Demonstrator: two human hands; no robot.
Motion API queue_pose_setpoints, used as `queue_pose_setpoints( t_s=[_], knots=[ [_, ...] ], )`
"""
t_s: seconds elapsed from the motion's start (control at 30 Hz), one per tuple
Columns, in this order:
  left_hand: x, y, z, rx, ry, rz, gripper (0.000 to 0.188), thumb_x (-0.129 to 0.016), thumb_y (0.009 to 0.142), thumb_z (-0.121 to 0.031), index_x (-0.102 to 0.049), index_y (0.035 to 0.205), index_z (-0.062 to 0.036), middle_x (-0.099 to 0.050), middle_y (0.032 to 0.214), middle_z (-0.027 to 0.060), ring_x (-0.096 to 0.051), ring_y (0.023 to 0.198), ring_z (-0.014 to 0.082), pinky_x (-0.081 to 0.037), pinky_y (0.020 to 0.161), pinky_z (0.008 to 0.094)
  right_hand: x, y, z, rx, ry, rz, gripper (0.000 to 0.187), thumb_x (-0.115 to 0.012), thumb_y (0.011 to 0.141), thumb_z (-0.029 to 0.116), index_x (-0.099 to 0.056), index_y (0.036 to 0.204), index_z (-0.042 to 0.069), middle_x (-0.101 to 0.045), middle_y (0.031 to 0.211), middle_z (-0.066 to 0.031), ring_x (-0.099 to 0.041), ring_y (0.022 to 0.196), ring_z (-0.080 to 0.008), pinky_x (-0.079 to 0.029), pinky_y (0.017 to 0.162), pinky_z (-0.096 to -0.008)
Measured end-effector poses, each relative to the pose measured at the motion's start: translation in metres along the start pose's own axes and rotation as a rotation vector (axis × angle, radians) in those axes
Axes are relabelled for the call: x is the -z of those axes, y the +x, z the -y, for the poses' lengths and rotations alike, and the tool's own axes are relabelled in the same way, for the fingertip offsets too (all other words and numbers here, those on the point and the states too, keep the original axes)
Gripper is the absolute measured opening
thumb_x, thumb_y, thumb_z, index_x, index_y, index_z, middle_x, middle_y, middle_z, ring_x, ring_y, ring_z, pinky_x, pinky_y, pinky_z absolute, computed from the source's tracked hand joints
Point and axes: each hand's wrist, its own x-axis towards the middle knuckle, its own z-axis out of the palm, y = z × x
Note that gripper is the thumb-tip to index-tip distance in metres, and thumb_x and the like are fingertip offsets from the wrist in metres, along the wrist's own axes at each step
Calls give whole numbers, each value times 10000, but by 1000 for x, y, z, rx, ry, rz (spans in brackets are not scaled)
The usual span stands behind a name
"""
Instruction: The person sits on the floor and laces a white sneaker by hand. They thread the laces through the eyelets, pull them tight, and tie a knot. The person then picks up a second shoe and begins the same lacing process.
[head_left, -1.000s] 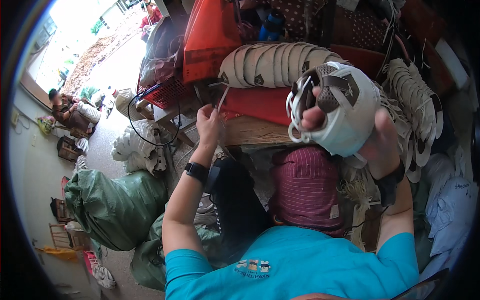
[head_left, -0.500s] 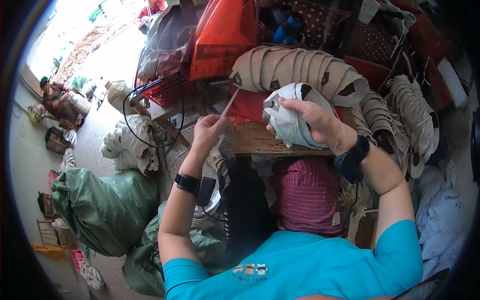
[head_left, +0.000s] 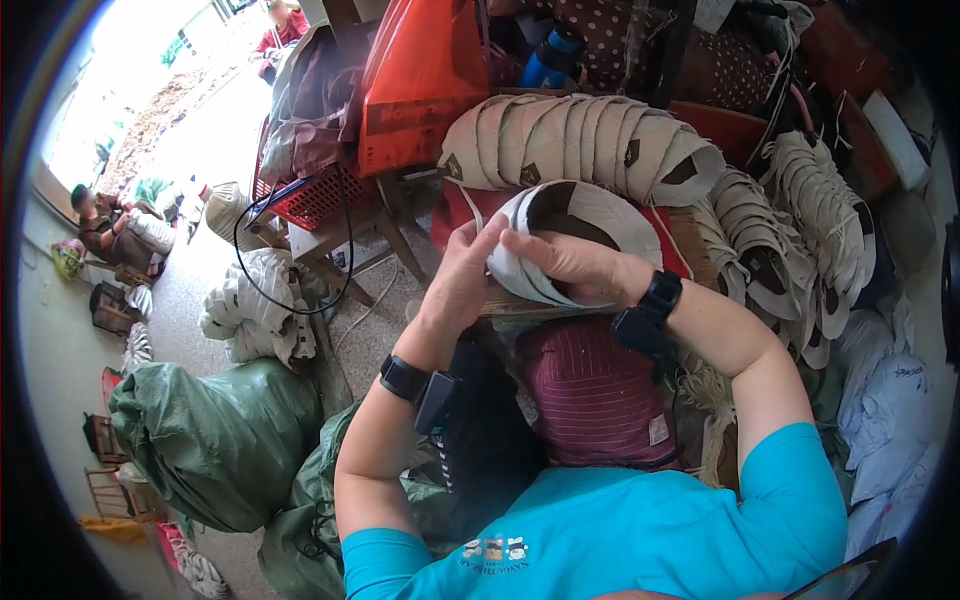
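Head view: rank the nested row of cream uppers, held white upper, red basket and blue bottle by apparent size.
1. Nested row of cream uppers
2. White upper, partly covered
3. Red basket, partly covered
4. Blue bottle

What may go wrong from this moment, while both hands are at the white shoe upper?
The thin white strip runs from beside the row of nested uppers down to the left hand, so it might snag there.
The right hand holds the shoe upper close in front of that row, so a wide movement could perhaps knock it askew.
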Motion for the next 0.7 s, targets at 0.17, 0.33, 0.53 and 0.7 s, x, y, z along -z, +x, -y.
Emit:
queue_pose_setpoints(
  t_s=[0.17,0.33,0.53,0.7],
  knots=[
    [-4,2,-1,-39,73,-41,499,-697,914,-259,-516,1285,21,-634,1143,89,-638,1023,163,-524,918,323,-6,-11,20,348,-1056,-134,853,-618,871,653,-488,1342,-46,-559,1298,-241,-515,1221,-390,-400,1048,-416],
    [-23,4,-22,-123,-44,110,548,-734,837,-162,-480,1283,31,-615,1153,114,-621,1051,175,-517,914,332,-8,-38,28,746,-1651,-414,653,-724,805,518,-622,1051,-78,-645,1026,-297,-631,955,-418,-471,889,-472],
    [-27,7,-31,-105,-210,141,464,-570,970,-304,-526,1339,-26,-631,1269,105,-626,1128,220,-491,1014,393,-22,-52,29,467,-1571,-361,504,-744,817,356,-597,1126,-15,-673,885,-205,-675,842,-346,-503,786,-418],
    [-25,29,-61,-251,-291,203,573,-455,1024,-496,-528,1347,-28,-634,1278,112,-581,1199,227,-411,1079,416,-13,-16,52,962,-1934,-568,255,-643,812,167,-631,1026,27,-628,704,-96,-647,712,-267,-471,716,-412]
  ],
)
